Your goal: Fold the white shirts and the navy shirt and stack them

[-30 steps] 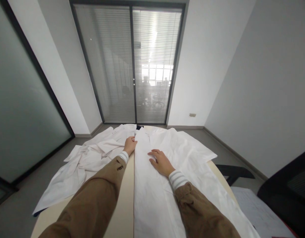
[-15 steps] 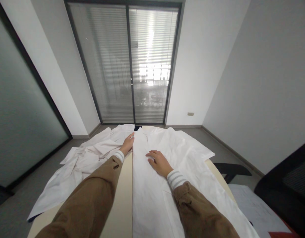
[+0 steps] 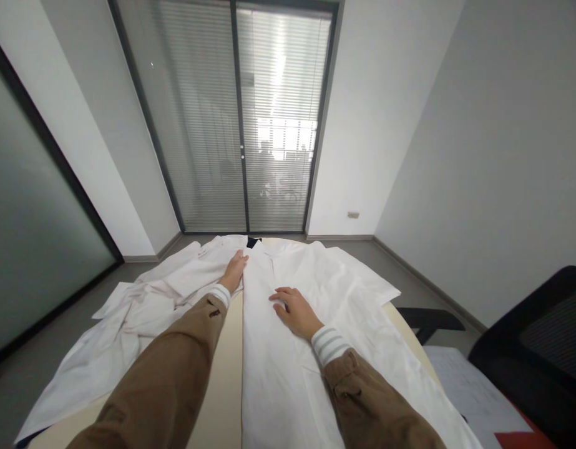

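Observation:
A white garment (image 3: 316, 299) lies spread flat along the right half of a cream table (image 3: 226, 374). My right hand (image 3: 293, 308) rests on it, palm down, fingers apart. My left hand (image 3: 234, 270) lies stretched out at the garment's left front edge, near the collar, fingers flat on the cloth. A second, crumpled off-white garment (image 3: 142, 305) lies over the table's left side and hangs off its edge. Both my arms wear brown sleeves with striped cuffs.
A glass sliding door with blinds (image 3: 236, 118) stands behind the table. A dark glass partition (image 3: 30, 206) runs along the left. A black office chair (image 3: 540, 349) and papers (image 3: 470, 386) are at the lower right.
My left hand has opened out and slid a little further along the garment's edge. The view has shifted slightly right; my right hand stays where it was.

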Motion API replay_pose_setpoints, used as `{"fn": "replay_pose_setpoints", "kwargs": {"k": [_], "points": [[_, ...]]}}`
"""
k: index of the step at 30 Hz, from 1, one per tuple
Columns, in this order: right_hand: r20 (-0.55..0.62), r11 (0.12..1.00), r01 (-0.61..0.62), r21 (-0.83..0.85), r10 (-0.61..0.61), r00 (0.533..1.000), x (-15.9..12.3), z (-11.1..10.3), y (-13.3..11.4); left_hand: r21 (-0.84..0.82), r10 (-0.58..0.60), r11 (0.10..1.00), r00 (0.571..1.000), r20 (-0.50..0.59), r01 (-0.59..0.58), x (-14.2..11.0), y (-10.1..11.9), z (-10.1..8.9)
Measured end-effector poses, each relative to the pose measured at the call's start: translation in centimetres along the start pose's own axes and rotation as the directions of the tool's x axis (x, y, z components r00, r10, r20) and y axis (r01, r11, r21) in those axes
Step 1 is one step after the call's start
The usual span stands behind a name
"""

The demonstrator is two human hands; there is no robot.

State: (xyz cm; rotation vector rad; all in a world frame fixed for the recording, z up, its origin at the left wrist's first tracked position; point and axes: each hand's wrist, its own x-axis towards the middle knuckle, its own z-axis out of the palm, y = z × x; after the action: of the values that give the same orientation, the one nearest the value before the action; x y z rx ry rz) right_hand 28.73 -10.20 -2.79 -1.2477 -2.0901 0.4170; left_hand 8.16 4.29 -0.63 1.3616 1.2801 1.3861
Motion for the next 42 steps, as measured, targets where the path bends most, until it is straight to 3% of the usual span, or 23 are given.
{"fn": "replay_pose_setpoints", "kwargs": {"k": [2,4,7,9,12,15,18,20,24,26,30,32,37,39,42], "points": [[-0.003,1.000,-0.006,0.006,0.006,1.000,0.1,0.1,0.1,0.093,0.095,0.991,0.995,-0.026,-0.092,-0.5,0.2,-0.2],[-0.015,0.999,-0.006,0.033,0.007,1.000,0.1,0.1,0.1,0.247,0.236,0.940,0.971,0.028,-0.235,-1.4,0.6,-0.4],[-0.036,0.993,-0.019,0.115,0.023,0.999,0.3,0.1,0.1,0.543,0.338,0.746,0.922,0.191,-0.386,-3.6,1.2,0.0],[-0.052,0.987,-0.042,0.157,0.051,0.997,0.4,0.1,0.1,0.682,0.292,0.623,0.923,0.251,-0.383,-5.5,1.1,0.6],[-0.065,0.985,-0.058,0.160,0.069,0.995,0.4,0.1,0.0,0.729,0.239,0.560,0.920,0.311,-0.392,-8.3,0.2,1.4],[-0.042,0.988,-0.034,0.148,0.041,0.998,0.3,0.1,-0.1,0.772,0.180,0.433,0.884,0.431,-0.465,-10.4,-0.4,1.5],[-0.031,0.989,-0.043,0.139,0.048,0.998,0.1,0.1,-0.1,0.827,0.117,0.265,0.868,0.482,-0.495,-12.1,0.3,1.2],[-0.031,0.990,-0.061,0.127,0.065,0.997,0.0,0.1,-0.1,0.840,0.126,0.224,0.869,0.478,-0.495,-13.7,1.2,1.1],[-0.054,0.994,-0.048,0.094,0.053,0.997,0.0,0.1,-0.1,0.833,0.100,0.243,0.867,0.489,-0.497,-18.8,2.7,1.0],[-0.069,0.996,-0.028,0.085,0.034,0.997,0.0,0.1,-0.1,0.771,0.053,0.278,0.811,0.583,-0.572,-21.5,3.2,0.8],[-0.061,0.997,-0.038,0.068,0.042,0.997,0.1,0.2,0.0,0.702,-0.010,0.356,0.749,0.662,-0.616,-25.8,4.3,-0.1],[-0.057,0.997,-0.044,0.062,0.048,0.997,0.1,0.3,0.2,0.627,-0.011,0.402,0.681,0.733,-0.668,-27.4,4.8,-0.5],[-0.060,0.996,-0.027,0.087,0.033,0.998,0.1,0.4,0.2,0.361,0.051,0.469,0.433,0.900,-0.806,-30.1,5.5,-0.5],[-0.059,0.994,-0.029,0.107,0.036,0.998,0.0,0.3,0.1,0.308,0.058,0.480,0.381,0.923,-0.821,-30.5,5.8,-0.5],[-0.058,0.991,-0.061,0.122,0.069,0.996,-0.1,0.0,-0.1,0.256,0.089,0.497,0.343,0.935,-0.829,-30.1,6.8,-0.7]]}}
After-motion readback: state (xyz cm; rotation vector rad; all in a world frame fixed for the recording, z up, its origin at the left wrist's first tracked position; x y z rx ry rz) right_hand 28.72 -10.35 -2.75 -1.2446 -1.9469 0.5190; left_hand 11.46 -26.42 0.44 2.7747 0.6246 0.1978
